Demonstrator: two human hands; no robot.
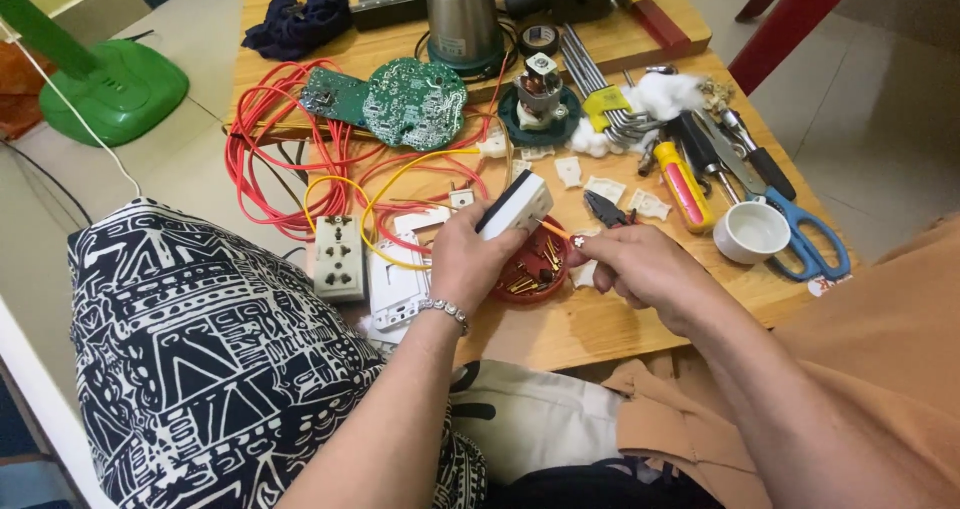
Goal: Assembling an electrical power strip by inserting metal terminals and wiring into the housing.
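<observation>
Two hands at table's near edge: left hand [468, 259] grips white socket block [517, 206], fingers wrapped; right hand [640, 266] pinches small screw [579, 241] between fingertips. Risk: screw slipping into red dish [530, 274] or off table [560, 329]. Crowded left by red wires [270, 159], right by white cup [752, 233], scissors [800, 231].

White rectangular socket module [518, 206], dark along its near edge, tilted and raised above red dish of brass parts [533, 269]; yellow wire [553, 230] runs from its lower right end to small white piece [579, 241].
</observation>
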